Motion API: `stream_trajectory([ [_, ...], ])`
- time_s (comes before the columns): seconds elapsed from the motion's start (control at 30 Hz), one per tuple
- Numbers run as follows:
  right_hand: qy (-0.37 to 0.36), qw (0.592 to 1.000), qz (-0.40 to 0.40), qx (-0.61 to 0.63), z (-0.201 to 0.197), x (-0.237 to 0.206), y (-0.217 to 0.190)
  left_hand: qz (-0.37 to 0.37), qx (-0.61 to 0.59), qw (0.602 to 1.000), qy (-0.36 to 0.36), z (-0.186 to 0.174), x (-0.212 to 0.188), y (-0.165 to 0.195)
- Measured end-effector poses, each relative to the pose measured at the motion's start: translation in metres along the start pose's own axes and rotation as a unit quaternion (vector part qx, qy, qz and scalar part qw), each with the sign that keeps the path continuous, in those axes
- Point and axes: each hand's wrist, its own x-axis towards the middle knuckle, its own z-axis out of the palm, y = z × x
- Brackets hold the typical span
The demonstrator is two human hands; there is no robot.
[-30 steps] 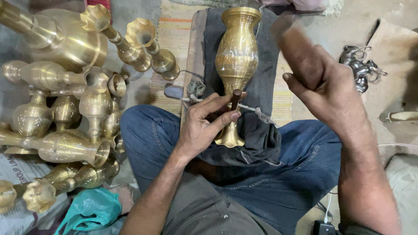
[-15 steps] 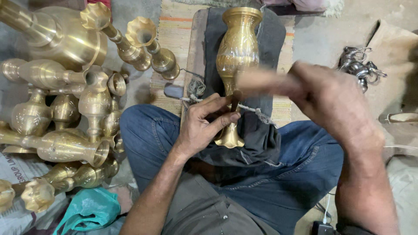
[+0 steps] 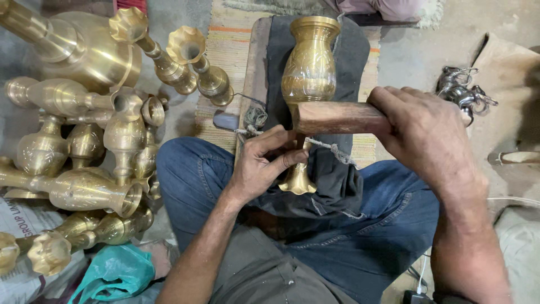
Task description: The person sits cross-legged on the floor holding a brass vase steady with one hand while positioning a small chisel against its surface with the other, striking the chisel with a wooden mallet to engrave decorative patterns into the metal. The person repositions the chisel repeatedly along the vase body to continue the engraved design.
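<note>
Right hand (image 3: 427, 135) clamped a wooden mallet (image 3: 337, 117) at three o'clock of the brass vase (image 3: 308, 79); left hand (image 3: 261, 166) gripped the vase's stem at six o'clock.

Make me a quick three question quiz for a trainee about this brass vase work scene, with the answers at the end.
1. True or false: the right hand grips a wooden mallet that lies across the engraved brass vase.
2. What does the left hand touch? A) the teal plastic bag B) the narrow stem of the engraved brass vase C) the pile of silver-coloured metal pieces
3. Fill in: the heap of finished brass vases lies on the person's ____ side.

Key
1. True.
2. B; the fingers pinch at the stem, above the flared foot.
3. Left.
</note>
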Motion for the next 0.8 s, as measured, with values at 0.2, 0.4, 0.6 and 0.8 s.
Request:
stream_trajectory([
  [0.2,-0.004,0.996,-0.008,-0.087,0.000,-0.003,-0.004,0.011,-0.006,1.000,-0.004,-0.002,-0.004,-0.013],
  [0.4,-0.019,0.980,0.051,0.192,0.020,-0.035,-0.054,-0.006,-0.192,0.956,0.222,-0.019,-0.015,-0.018],
  [0.6,0.032,0.994,-0.010,0.106,0.058,-0.061,-0.089,-0.050,-0.124,0.949,0.284,-0.039,-0.016,-0.015],
  [0.8,0.095,0.979,0.068,0.170,0.080,-0.049,-0.084,-0.042,-0.107,0.969,0.219,-0.025,-0.008,-0.012],
])
